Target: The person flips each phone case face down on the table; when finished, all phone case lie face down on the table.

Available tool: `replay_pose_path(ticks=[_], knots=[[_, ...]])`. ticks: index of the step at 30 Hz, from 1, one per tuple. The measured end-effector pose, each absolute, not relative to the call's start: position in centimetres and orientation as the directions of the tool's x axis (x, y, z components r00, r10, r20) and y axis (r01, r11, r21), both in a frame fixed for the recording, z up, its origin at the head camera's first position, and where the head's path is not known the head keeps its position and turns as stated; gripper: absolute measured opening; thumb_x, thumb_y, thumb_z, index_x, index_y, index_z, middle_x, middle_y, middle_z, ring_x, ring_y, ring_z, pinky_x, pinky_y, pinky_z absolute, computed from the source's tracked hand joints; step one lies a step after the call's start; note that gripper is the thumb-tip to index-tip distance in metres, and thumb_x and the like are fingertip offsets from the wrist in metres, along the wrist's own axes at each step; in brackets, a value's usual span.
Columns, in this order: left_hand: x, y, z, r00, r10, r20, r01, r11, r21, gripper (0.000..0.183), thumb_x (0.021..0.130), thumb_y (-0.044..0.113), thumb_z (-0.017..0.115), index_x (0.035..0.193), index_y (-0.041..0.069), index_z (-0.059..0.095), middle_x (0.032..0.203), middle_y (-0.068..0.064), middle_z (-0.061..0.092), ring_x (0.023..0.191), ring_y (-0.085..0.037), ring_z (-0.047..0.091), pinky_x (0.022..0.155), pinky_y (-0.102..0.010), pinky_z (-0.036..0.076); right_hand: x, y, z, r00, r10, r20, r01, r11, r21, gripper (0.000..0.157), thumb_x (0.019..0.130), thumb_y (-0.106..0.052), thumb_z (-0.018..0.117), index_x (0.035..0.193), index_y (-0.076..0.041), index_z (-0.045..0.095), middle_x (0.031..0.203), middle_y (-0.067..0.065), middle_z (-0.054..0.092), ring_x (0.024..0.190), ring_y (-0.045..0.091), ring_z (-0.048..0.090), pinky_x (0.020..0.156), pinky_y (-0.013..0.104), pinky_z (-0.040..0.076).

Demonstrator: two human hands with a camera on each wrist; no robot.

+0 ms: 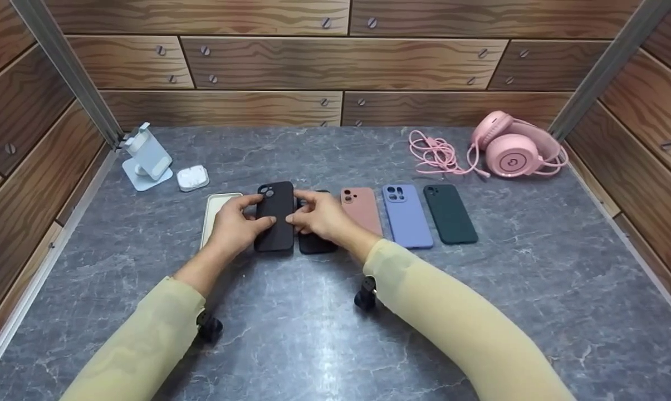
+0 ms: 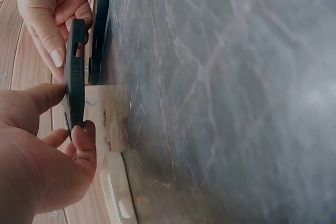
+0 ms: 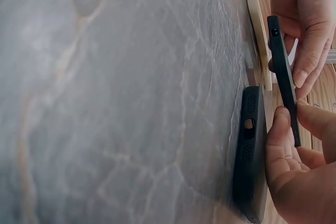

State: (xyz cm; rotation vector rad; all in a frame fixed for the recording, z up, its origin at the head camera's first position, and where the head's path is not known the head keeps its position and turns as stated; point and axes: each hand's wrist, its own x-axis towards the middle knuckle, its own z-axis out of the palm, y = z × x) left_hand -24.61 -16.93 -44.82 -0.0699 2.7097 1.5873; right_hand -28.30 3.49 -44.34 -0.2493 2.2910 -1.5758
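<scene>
Both hands hold a black phone case [image 1: 279, 238] by its two long sides, camera cutout facing up at the far end. In the left wrist view this case [image 2: 77, 80] shows edge-on, raised off the tabletop. My left hand [image 1: 232, 223] pinches one side, thumb on the back and fingers beneath. On the opposite side, my right hand [image 1: 328, 216] pinches it between thumb and fingers. A second black case [image 1: 316, 245] lies on the table, partly hidden under the right hand. Beside the left hand is a cream case [image 1: 208, 218], partly covered.
Right of the hands lie a pink case [image 1: 363, 210], a periwinkle case [image 1: 409, 220] and a dark green case [image 1: 451, 216]. Farther back are a light-blue stand [image 1: 152, 159], a small white box [image 1: 192, 178] and pink headphones [image 1: 513, 156] with a coiled cable [image 1: 438, 155]. Wood-patterned walls enclose the table.
</scene>
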Motion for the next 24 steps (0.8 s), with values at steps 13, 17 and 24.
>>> replay_pose_path(ticks=[13,17,24], knots=[[-24.86,-17.03,-45.29,-0.999,-0.035,-0.008,-0.025,0.510,0.860,0.059,0.094,0.011,0.080,0.148,-0.001,0.059,0.142,-0.022,0.056,0.103,-0.028,0.067,0.077,-0.026,0.056,-28.40,3.46,-44.74,-0.918,-0.359,-0.168,0.006,0.410,-0.912,0.076,0.093,-0.010,0.083,0.160,-0.007,0.047,0.090,0.006,0.077,0.074,0.016,0.071,0.066,0.026,0.056],[-24.90,-17.04,-45.48,-0.999,-0.035,-0.001,-0.018,0.501,0.865,0.059,0.093,0.009,0.080,0.147,-0.003,0.060,0.143,-0.023,0.056,0.105,-0.029,0.068,0.080,-0.027,0.056,-28.39,3.41,-44.81,-0.915,-0.370,-0.158,-0.007,0.408,-0.913,0.077,0.092,-0.008,0.083,0.160,-0.004,0.046,0.088,0.006,0.075,0.073,0.014,0.069,0.065,0.025,0.056],[-24.99,-16.96,-45.62,-0.999,-0.032,-0.009,-0.025,0.509,0.860,0.059,0.093,0.010,0.080,0.148,-0.002,0.059,0.144,-0.023,0.055,0.109,-0.031,0.067,0.085,-0.032,0.057,-28.38,3.55,-44.80,-0.909,-0.382,-0.167,0.000,0.401,-0.916,0.078,0.093,-0.008,0.082,0.161,-0.004,0.043,0.090,0.006,0.076,0.076,0.014,0.070,0.067,0.025,0.056]])
